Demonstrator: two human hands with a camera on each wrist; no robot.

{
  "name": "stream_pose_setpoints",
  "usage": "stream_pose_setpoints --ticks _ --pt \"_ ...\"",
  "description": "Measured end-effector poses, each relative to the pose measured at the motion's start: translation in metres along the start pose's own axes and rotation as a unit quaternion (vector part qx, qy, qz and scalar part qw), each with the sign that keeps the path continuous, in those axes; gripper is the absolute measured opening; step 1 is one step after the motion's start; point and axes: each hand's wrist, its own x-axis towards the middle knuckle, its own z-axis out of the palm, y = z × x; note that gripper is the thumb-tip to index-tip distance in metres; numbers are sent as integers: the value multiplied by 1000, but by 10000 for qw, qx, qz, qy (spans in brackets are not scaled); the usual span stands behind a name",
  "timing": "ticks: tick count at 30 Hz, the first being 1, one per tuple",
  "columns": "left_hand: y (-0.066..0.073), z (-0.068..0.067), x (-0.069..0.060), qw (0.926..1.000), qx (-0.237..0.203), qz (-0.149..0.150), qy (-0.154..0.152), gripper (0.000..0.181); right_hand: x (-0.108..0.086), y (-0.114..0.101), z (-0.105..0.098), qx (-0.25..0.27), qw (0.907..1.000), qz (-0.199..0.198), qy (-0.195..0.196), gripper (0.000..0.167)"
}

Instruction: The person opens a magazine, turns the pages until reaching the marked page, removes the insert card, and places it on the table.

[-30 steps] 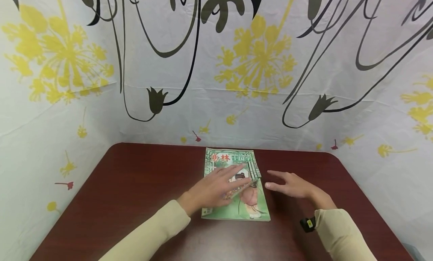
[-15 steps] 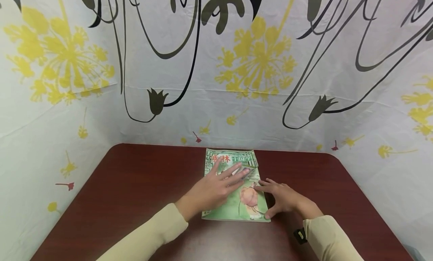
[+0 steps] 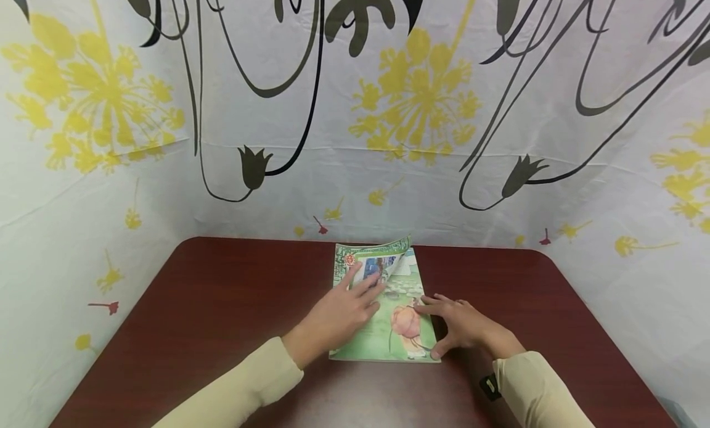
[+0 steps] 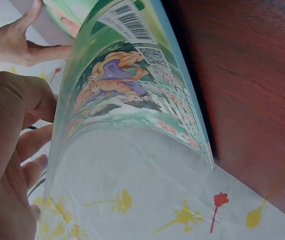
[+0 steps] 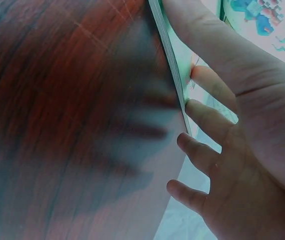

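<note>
At the far side of the dark red, wood-grained worktop [image 3: 249, 292] lies a magazine [image 3: 396, 349]: glossy, soft-covered, rectangular, bound edge to my left. Its thin cover sheet [image 4: 117, 85] is lifted and bowed into a smooth arch, the upper free corner curling upward. Exposed beneath it: a pale green page with a rounded pink drawing [image 3: 405, 322]. My left grip [image 3: 341, 311] is unclenched, fingers extended and spread against the curled sheet. My right grip [image 3: 463, 326] is likewise loose, thumb at the near right corner, fingertips along the right edge. Cream cloth sleeves [image 3: 238, 385], softly folded; a small boxy black device [image 3: 490, 388] at the right cuff. Backdrop [image 3: 310, 119]: creased white fabric, yellow and grey plant print. View comparison: the left wrist camera alone gives the barcode [image 4: 132, 22] and the figures in purple and orange on the cover's outer face; the right wrist camera alone resolves the fine-lined page edges [image 5: 170, 55] and blurred dark finger shapes on the polished surface, shadow or reflection, cannot tell. Only the head view takes in both sleeves.
</note>
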Motion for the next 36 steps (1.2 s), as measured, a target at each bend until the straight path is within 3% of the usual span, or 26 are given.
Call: stream_pose_setpoints --ticks 8,18,27,36 --pt "-4 4 -10 9973 -410 -325 -524 25 -1 2 3 -37 9999 -127 61 101" --pt "-16 5 -26 9927 -758 -743 -579 34 -1 -2 1 -233 9996 -37 149 100" --pt "-15 10 -33 9857 -1044 -1225 -496 62 -2 -2 0 -247 9995 -61 179 100" --pt "-18 14 -38 9849 -1121 -1282 -299 53 1 -2 1 -272 9995 -67 161 101"
